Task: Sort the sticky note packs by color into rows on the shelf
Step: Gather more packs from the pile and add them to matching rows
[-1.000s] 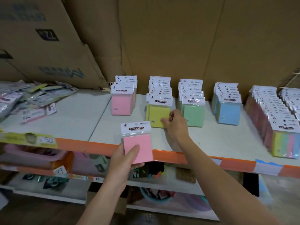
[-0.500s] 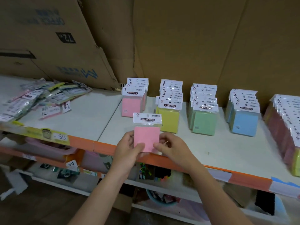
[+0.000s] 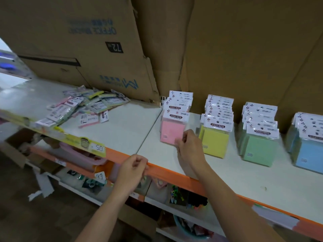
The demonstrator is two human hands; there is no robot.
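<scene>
I note the shelf (image 3: 122,130); the pink pack (image 3: 172,132) stands upright, fronting the pink row (image 3: 180,100). The right hand (image 3: 191,145) pinches its lower right corner. The left hand (image 3: 132,165) hangs loosely curled, empty, by the shelf's orange edge, apart from the pack.

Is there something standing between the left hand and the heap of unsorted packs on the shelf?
Nothing visible does. The left hand is at the orange shelf edge, and only bare white shelf lies between it and the heap of unsorted packs.
</scene>
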